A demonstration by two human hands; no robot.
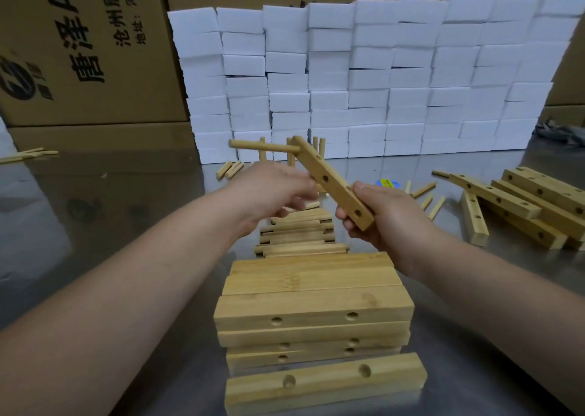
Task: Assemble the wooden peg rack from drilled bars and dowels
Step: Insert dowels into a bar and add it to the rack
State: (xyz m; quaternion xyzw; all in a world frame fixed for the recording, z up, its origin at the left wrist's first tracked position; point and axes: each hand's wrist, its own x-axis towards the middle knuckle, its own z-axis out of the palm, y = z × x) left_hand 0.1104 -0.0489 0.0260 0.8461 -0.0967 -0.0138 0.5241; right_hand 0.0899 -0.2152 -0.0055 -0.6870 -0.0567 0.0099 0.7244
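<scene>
Firstly, far left on the table (pixel 95 194): a few stray dowels (pixel 30 154), well apart from the work. Left hand (pixel 272 187) is raised just beside the piece, motion-blurred; fingers look curled, but whether they hold a dowel I cannot tell. One fitted dowel (pixel 253 145) juts leftward from the top end of the drilled bar (pixel 332 183), which is held tilted in the air above the dowel heap (pixel 297 235). Right hand (pixel 383 216) grips the bar's lower end, fingers wrapped round it. The other holes showing along the bar are empty. In front of the person, stacked bars (pixel 313 314), undowelled. Right side: spare bars (pixel 538 200) piled loosely, more dowels near them. My judgement: early going on this rack, one peg in, several to seat, plenty of stock waiting.
</scene>
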